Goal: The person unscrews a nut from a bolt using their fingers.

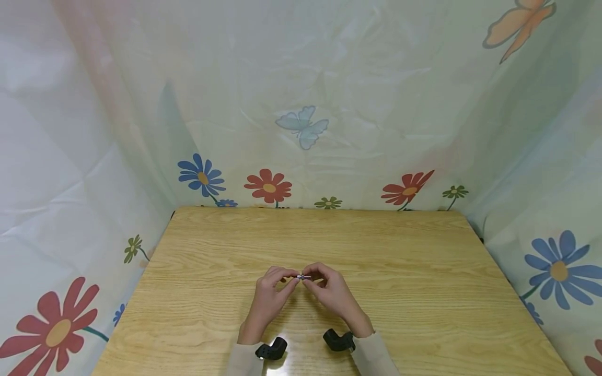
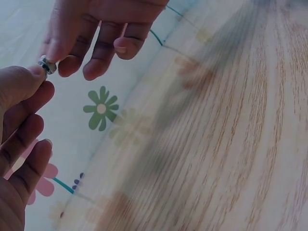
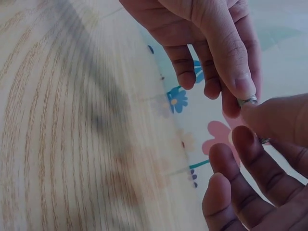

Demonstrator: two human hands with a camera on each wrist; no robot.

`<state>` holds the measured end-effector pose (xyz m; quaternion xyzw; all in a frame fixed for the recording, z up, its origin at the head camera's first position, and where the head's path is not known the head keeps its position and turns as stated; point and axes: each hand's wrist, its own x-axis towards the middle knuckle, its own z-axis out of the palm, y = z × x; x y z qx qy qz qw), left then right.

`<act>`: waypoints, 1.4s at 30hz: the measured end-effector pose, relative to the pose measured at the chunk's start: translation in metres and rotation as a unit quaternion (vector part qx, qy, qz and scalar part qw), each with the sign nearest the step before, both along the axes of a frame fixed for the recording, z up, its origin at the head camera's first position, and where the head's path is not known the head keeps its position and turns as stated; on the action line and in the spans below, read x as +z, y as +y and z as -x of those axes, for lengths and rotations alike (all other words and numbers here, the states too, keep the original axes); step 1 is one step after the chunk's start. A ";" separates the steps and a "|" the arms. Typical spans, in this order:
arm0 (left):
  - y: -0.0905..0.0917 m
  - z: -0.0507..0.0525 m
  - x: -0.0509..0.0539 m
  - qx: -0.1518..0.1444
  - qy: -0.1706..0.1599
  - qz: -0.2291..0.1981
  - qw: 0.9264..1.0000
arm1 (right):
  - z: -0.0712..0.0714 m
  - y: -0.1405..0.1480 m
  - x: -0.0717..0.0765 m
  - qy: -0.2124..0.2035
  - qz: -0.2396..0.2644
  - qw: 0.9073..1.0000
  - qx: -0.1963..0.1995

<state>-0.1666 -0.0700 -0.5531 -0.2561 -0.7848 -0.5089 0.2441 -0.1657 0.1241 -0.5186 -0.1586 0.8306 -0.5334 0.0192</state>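
Both hands meet above the table in the head view, where the left hand (image 1: 268, 298) and the right hand (image 1: 336, 296) pinch a small metallic piece (image 1: 302, 277) between thumbs and fingertips. At close range in the left wrist view, the silvery piece (image 2: 47, 65) sits between the left thumb and the fingertips of the right hand (image 2: 108, 13); the left hand (image 2: 17, 96) spreads its other fingers loosely. In the right wrist view, fingertips largely cover the metal piece (image 3: 248, 100), with the left hand (image 3: 207, 29) above and the right hand (image 3: 272, 180) below.
A wooden table (image 1: 400, 261) lies under the hands. Light curtains (image 1: 376, 78) printed with flowers and butterflies surround its back and sides. Each wrist carries a black device, the left one (image 1: 271, 349) and the right one (image 1: 339, 340), beside pale sleeves.
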 end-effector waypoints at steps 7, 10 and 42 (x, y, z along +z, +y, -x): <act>0.001 0.000 0.001 0.001 0.009 -0.004 1.000 | 0.000 0.003 -0.003 -0.003 0.027 1.000 -0.002; 0.001 0.000 0.001 0.004 0.002 -0.002 1.000 | -0.001 0.003 -0.002 -0.010 0.029 0.999 -0.017; 0.003 -0.006 0.004 -0.002 -0.008 0.002 1.000 | -0.004 0.003 -0.003 0.007 0.034 0.999 0.009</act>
